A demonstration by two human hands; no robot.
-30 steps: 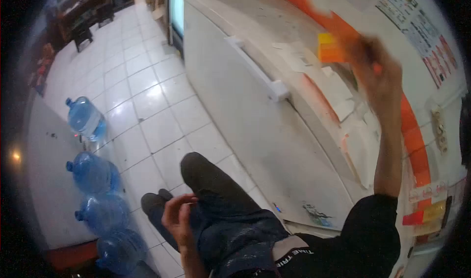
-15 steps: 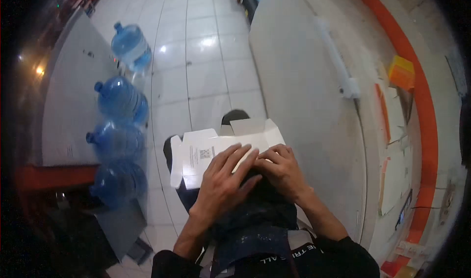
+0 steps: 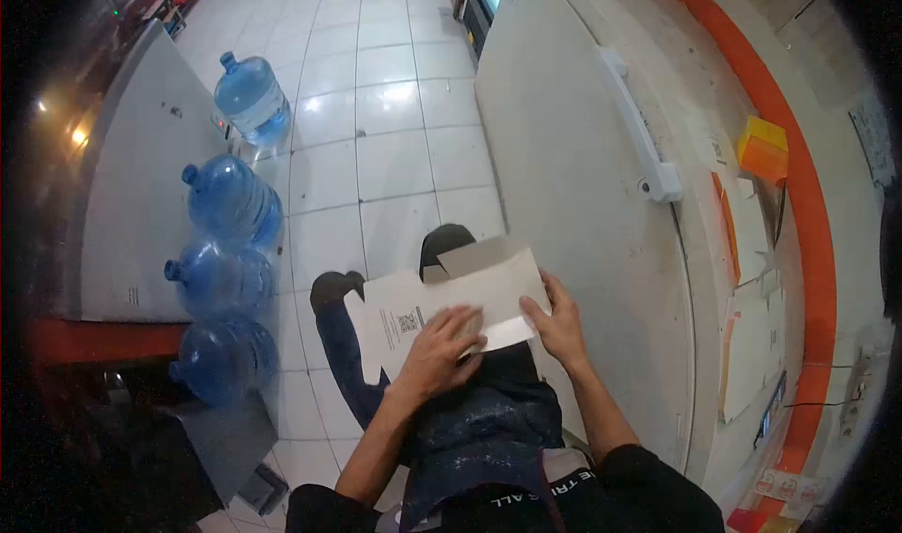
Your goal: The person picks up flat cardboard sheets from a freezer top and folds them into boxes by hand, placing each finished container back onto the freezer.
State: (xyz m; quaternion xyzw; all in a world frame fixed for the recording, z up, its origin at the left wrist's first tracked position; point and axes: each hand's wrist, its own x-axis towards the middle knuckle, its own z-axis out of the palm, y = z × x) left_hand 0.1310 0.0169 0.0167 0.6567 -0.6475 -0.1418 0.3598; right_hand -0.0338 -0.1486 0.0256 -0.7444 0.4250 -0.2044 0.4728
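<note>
An unfolded white cardboard box (image 3: 498, 284) with a printed code and small text on its left panel lies across the lap, its flaps spread. My right hand (image 3: 561, 324) grips the right end, thumb on the inner face and fingers around the edge. My left hand (image 3: 440, 352) rests on the middle of the cardboard near its lower edge. Its fingers lie over the surface, somewhat blurred by motion, and whether the thumb pinches the edge is hard to see. Dark trousers (image 3: 484, 406) are under the box.
Several blue water bottles (image 3: 232, 199) line the left side, beside a grey panel (image 3: 141, 185). A white door-like panel with a handle (image 3: 648, 171) stands close on the right. Beyond it are an orange-yellow box (image 3: 763, 148) and more white cardboard pieces (image 3: 752, 354). White tiles (image 3: 390, 119) cover the floor.
My hands have moved apart: the right went to the cardboard's right end, the left dropped slightly lower. The box has shifted a little to the right and down, tilting more.
</note>
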